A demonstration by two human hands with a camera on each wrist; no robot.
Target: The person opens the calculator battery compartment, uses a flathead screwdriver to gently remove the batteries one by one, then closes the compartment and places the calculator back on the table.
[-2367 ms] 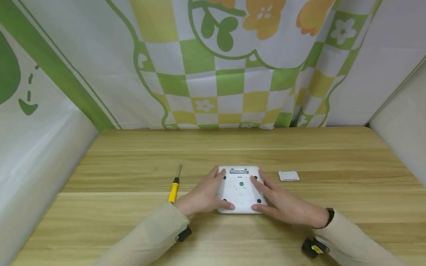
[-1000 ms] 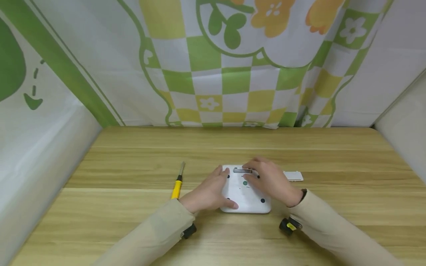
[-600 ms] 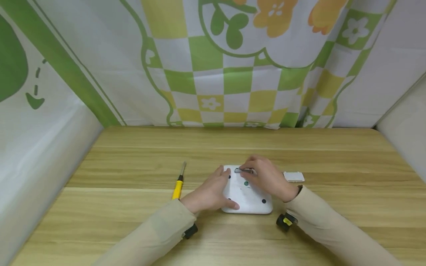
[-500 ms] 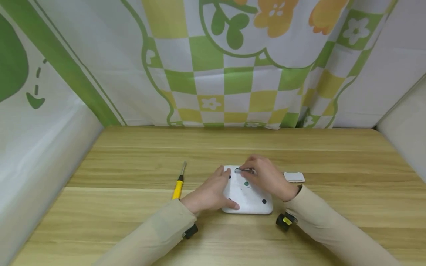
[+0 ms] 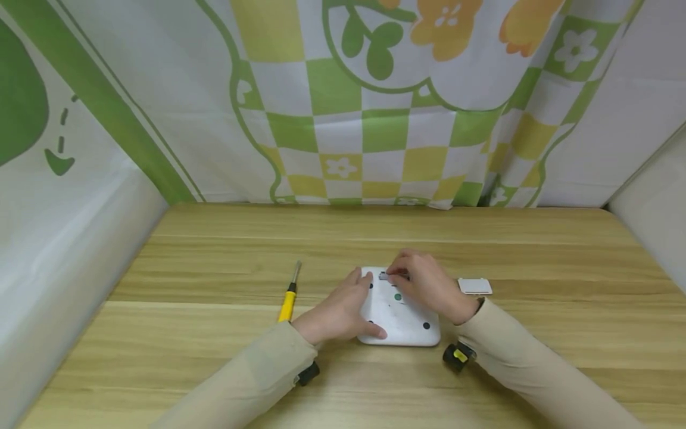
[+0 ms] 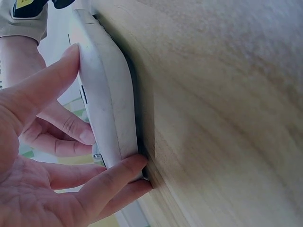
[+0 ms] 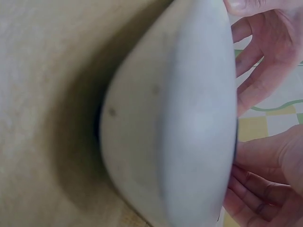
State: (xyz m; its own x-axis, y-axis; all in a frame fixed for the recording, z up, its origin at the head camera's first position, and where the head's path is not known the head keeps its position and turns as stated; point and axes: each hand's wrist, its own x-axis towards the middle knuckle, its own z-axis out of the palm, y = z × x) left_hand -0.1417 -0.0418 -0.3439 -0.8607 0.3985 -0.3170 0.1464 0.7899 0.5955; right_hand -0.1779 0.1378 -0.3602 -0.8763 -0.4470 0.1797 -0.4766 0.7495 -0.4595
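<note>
A white battery-powered device lies underside up on the table, showing round black feet and a green dot. My left hand grips its left side, thumb on the near corner and fingers along the far left edge. In the left wrist view, those fingers wrap the rim of the device. Over the battery slot at the far edge, my right hand pinches with thumb and fingers. Its fingers mostly hide the small silver battery there. The right wrist view shows mainly the device's blurred side.
A white battery cover lies right of the device, just beyond my right hand. To the left, a screwdriver with a yellow handle lies pointing away, its end by my left sleeve. A checkered, flowered curtain hangs behind the wooden table.
My right hand has left the device's right side and come to the slot, pinching the battery, which was fully visible and now is mostly hidden. My left hand keeps its grip.
</note>
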